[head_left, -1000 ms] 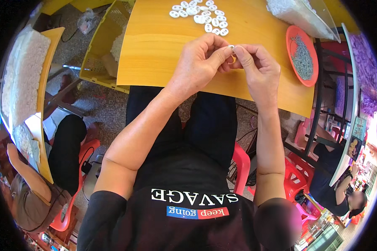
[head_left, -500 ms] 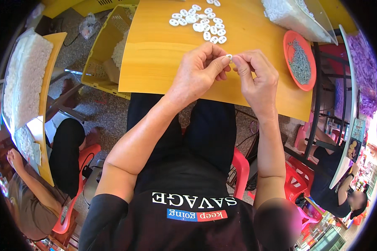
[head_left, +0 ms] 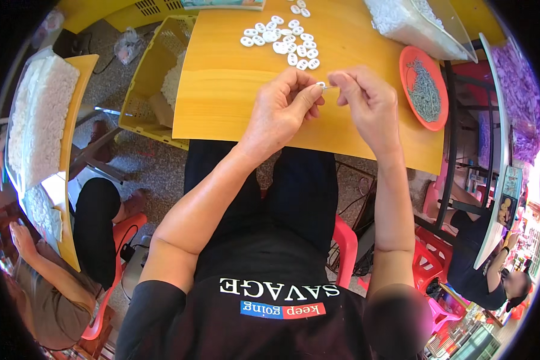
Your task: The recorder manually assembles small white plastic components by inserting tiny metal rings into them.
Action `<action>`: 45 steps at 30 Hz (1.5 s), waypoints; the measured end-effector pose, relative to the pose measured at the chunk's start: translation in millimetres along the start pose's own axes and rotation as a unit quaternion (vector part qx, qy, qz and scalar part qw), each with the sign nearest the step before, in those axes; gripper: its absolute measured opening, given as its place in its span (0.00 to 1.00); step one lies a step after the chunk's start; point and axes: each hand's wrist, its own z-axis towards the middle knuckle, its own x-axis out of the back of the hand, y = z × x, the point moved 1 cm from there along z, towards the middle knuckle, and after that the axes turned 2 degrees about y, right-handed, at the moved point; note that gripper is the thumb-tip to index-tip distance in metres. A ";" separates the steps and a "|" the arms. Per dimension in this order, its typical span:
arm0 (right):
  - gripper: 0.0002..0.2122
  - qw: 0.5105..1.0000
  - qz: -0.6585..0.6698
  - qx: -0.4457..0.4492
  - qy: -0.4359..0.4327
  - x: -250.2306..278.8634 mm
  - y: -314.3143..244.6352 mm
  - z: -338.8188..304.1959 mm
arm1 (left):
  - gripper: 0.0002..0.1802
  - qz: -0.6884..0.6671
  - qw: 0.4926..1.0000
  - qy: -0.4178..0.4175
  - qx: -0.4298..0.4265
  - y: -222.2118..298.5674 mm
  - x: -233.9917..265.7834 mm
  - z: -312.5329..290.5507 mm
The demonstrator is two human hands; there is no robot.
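Note:
Over the near part of the yellow table, my left hand (head_left: 285, 108) pinches a small white oval plastic piece (head_left: 321, 84) between thumb and forefinger. A thin grey metal pin (head_left: 330, 87) sticks out from that piece to the right. Its other end meets the curled fingers of my right hand (head_left: 367, 99), which are closed at it; the fingertips partly hide it. Farther back, several similar white ovals with paired holes (head_left: 279, 47) lie loosely grouped. To the right of my right hand stands a red plate (head_left: 440, 120) with a heap of thin grey metal pins (head_left: 425, 96).
A clear bin of white pieces (head_left: 402, 27) stands at the table's far right. A yellow crate (head_left: 139, 108) is beside the table's left edge. People sit at side tables left and right; the left table (head_left: 72, 150) bears bagged white pieces.
My right hand has drawn slightly away from my left, and the metal pin now shows between them. The view has shifted a little, bringing a printed package in at the far edge.

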 end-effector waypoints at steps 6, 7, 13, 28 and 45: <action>0.06 0.950 -0.229 0.206 -0.055 2.7 26.8 35.3 | 0.07 0.001 1.000 -0.027 0.008 0.5 -1.0 -0.9; 0.06 0.950 -0.228 0.207 -0.055 1.6 25.7 36.7 | 0.07 0.001 1.000 -0.025 0.007 0.6 0.0 -1.1; 0.06 0.936 -0.285 0.195 -0.074 0.2 25.2 38.1 | 0.07 -0.016 0.999 -0.029 0.008 -0.2 0.7 -0.8; 0.08 0.959 -0.248 0.110 -0.086 5.3 14.6 23.8 | 0.07 -0.049 0.999 0.001 0.010 1.5 1.3 0.3; 0.10 0.979 0.180 -0.089 0.040 -9.8 -2.9 -13.1 | 0.10 -0.041 0.999 0.001 0.002 0.9 4.1 0.9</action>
